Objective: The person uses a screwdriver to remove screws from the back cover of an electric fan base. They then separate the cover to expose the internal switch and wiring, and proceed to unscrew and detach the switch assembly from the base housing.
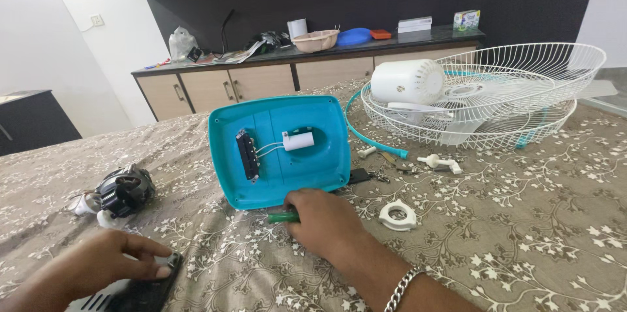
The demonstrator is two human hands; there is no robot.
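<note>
My right hand [323,220] lies on the patterned bedspread [522,233] near the middle of the view, fingers curled around a green tool handle [282,217] that sticks out toward nine o'clock. Just beyond my knuckles, at twelve o'clock, stands the teal fan base cover [281,148], tilted up on its edge with its hollow inside facing me; a black switch strip [247,154] and a small white capacitor [298,140] sit inside it, joined by thin white wires.

My left hand [108,263] is down at eight o'clock, fingers spread and pressing flat on a dark panel [140,292] at the lower edge of the view; it grips nothing that I can see.

At ten o'clock from my right hand, the black fan motor [124,189] rests on the bedspread. At three o'clock, near my wrist, lies a white plastic ring nut [398,214]. Farther out at two o'clock are a white knob piece [439,164] and the white wire fan guards [496,96], stacked with the white motor housing [407,81] inside them. A dark-topped desk [307,57] with cupboards stands along the far wall at twelve o'clock.
</note>
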